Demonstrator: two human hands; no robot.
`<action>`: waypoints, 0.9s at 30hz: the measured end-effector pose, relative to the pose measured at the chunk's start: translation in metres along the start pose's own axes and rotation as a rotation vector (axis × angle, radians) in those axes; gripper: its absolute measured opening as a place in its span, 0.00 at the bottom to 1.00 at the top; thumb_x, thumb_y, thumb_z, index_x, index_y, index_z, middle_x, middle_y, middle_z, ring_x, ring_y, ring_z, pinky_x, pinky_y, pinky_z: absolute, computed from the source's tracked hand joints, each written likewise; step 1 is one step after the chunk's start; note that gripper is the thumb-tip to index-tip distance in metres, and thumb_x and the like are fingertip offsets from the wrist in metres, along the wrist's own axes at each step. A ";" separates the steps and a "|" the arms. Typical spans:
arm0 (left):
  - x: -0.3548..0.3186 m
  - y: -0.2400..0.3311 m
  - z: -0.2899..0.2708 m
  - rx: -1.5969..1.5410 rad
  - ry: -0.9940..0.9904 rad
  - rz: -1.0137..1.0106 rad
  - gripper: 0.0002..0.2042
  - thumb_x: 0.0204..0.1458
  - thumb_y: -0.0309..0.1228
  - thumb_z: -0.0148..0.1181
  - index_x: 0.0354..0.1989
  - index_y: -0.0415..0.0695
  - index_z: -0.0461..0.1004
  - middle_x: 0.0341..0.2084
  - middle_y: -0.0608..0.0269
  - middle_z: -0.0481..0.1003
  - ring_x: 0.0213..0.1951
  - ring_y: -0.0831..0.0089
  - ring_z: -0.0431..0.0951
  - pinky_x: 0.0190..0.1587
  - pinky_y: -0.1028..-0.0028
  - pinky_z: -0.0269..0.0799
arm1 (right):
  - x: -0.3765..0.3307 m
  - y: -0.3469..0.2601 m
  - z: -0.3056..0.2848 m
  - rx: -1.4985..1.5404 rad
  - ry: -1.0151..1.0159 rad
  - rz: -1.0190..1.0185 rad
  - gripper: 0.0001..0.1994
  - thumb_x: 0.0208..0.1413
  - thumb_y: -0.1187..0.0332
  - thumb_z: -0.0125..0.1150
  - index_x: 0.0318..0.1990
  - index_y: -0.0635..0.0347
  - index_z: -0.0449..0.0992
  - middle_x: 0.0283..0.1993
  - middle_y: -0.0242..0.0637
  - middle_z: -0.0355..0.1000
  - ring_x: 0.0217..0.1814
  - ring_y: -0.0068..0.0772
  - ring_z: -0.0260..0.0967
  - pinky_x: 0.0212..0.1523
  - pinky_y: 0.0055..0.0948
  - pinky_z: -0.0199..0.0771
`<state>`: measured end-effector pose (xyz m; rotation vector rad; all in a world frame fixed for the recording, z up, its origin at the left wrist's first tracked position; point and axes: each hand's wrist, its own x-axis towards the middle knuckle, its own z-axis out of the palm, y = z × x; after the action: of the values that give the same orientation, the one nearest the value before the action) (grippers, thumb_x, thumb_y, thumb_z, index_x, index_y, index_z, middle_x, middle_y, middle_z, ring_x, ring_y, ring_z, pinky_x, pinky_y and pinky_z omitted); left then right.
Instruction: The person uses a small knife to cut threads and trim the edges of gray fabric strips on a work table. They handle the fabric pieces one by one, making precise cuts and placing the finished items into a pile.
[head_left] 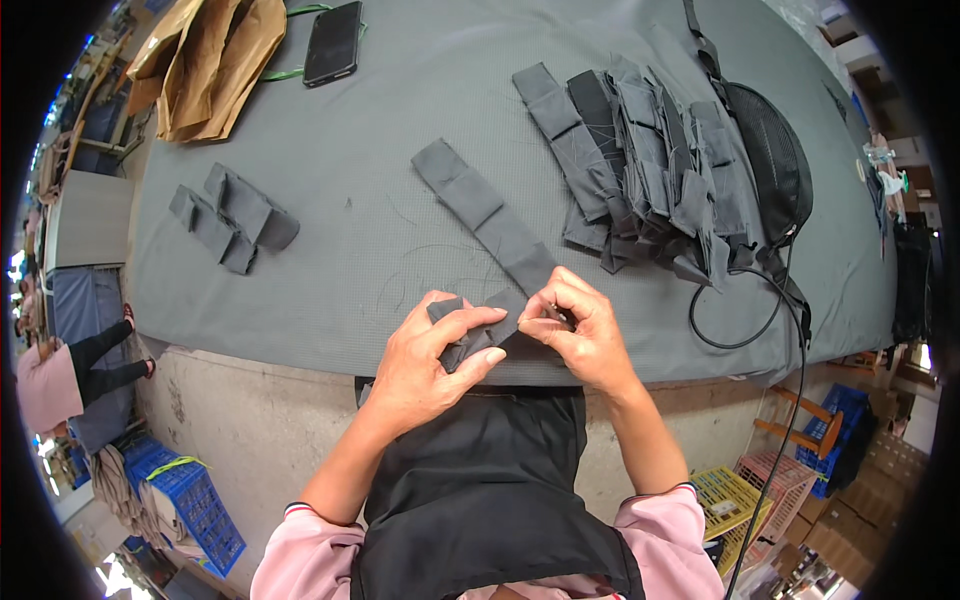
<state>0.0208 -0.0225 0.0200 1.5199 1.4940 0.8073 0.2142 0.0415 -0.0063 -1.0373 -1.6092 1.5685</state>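
Note:
My left hand [427,352] is closed on a folded dark grey fabric piece [463,350] at the table's near edge, thumb and fingers pressing it. Right beside it, my right hand [578,328] has its thumb and forefinger pinched together at the end of that piece. What they pinch is too small to name; something small and dark shows in the curl of the other fingers. A long dark grey fabric strip [485,212] with folded sections lies on the table just beyond, its near end reaching my right hand.
Rightward lies a pile of similar strips [640,150], then a black pouch [765,160] and a black cable [735,345]. Folded grey pieces [238,215] lie left, below a brown paper bag [205,70] and a phone [333,45]. Crates [195,500] stand on the floor; another person [75,380] is far left.

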 end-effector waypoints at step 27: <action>-0.002 0.002 0.015 0.512 0.346 0.251 0.22 0.35 0.31 0.71 0.45 0.51 0.77 0.39 0.52 0.70 0.41 0.58 0.71 0.37 0.66 0.71 | -0.030 0.001 0.034 -0.537 0.515 -0.177 0.12 0.43 0.76 0.67 0.38 0.59 0.75 0.31 0.33 0.70 0.24 0.30 0.65 0.27 0.26 0.66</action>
<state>0.0349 -0.0261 0.0157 2.0552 1.8891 0.9115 0.1989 -0.0009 -0.0073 -1.3893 -1.7130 0.6730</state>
